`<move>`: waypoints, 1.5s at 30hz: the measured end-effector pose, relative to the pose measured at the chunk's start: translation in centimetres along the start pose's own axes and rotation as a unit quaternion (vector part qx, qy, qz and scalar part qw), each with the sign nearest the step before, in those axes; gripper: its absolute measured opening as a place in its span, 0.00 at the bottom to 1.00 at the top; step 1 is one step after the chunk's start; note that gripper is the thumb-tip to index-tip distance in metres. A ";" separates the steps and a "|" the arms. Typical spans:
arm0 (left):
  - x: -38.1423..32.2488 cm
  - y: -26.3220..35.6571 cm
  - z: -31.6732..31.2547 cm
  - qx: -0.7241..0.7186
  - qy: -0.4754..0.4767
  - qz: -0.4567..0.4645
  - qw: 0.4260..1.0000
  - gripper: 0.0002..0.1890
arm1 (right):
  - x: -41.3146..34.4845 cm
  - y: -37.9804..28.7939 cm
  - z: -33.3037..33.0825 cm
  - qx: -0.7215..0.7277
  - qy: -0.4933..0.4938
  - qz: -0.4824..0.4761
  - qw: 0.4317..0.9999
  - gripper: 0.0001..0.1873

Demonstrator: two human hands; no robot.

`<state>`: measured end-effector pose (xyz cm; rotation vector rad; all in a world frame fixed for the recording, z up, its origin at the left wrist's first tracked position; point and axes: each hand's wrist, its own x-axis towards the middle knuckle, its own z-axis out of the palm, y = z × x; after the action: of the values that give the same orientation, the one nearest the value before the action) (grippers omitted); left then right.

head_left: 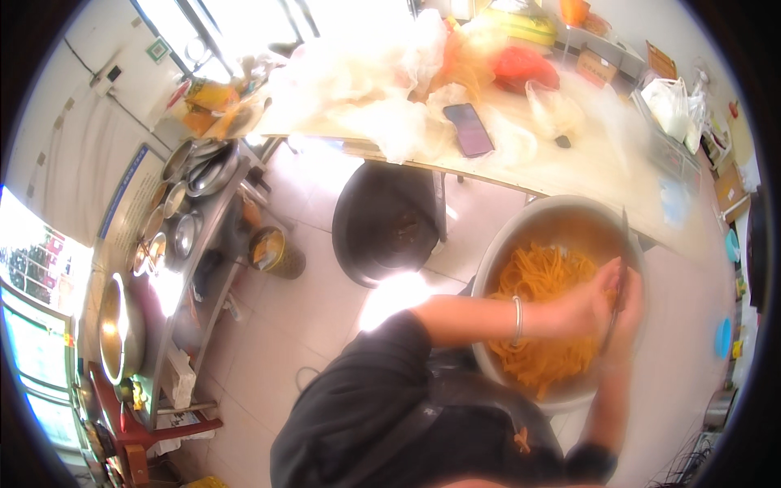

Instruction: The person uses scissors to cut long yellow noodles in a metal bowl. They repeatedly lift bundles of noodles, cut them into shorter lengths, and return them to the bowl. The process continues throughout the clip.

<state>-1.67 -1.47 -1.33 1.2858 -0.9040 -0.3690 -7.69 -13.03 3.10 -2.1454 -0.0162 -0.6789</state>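
A large round metal basin stands before me, holding a heap of long orange strips that look like cut vegetable. My left hand, with a bracelet at its wrist, reaches across above the strips. Its fingers are bent against a long thin blade, apparently a knife, which stands almost upright in the picture. On the blade's other side my right hand is closed around the knife. A bit of orange shows between the hands. The left fingertips are blurred and partly hidden, so their hold is unclear.
A table beyond the basin bears a phone, plastic bags and a red bag. A big dark tub stands on the tiled floor. To the left are a metal rack with pans and a bin.
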 end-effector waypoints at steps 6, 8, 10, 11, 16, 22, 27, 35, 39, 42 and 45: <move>0.8 1.1 0.0 -0.084 -0.031 -0.006 0.996 0.59 | 1.1 0.1 0.1 0.007 -0.025 -0.006 1.000 0.18; 1.1 2.2 -0.2 -0.116 -0.071 -0.011 0.991 0.60 | 1.3 -0.7 -0.2 0.002 -0.025 -0.028 0.999 0.15; 1.2 2.9 -0.8 -0.099 -0.095 0.017 0.990 0.61 | 1.7 -2.1 -0.9 0.008 -0.038 -0.025 0.999 0.13; 1.1 2.9 -1.2 -0.068 -0.104 0.038 0.992 0.61 | 2.1 -2.8 -1.3 0.016 -0.049 -0.005 0.999 0.12; 1.9 1.3 -2.7 -0.223 -0.299 -0.155 0.915 0.43 | 4.5 -4.1 -5.6 0.054 -0.028 -0.003 0.998 0.10; 0.3 4.2 -1.6 -0.408 -0.318 -0.264 0.814 0.39 | 6.1 0.2 -8.8 0.146 -0.041 0.081 0.985 0.14; -0.8 2.7 -1.9 -0.257 -0.245 -0.412 0.839 0.37 | 3.6 5.0 -6.4 0.163 -0.058 0.180 0.968 0.14; -0.4 -0.4 -0.6 -0.326 -0.196 -0.249 0.890 0.41 | 2.4 3.4 -5.4 0.179 -0.092 0.076 0.977 0.10; 0.8 -0.3 1.1 -0.306 -0.261 -0.274 0.874 0.42 | 3.6 3.5 -5.8 0.168 -0.074 0.103 0.978 0.10; 0.1 -0.6 1.2 -0.355 -0.238 -0.335 0.840 0.32 | 4.3 5.5 -5.9 0.152 -0.052 0.136 0.978 0.10; -0.8 -1.3 0.3 -0.348 -0.218 -0.363 0.836 0.28 | 3.1 7.7 -5.1 0.163 -0.059 0.186 0.967 0.10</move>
<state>-2.10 -1.45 -2.80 0.8034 -0.5111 -1.5007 -5.46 -22.34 1.35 -1.8002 0.1939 -0.3035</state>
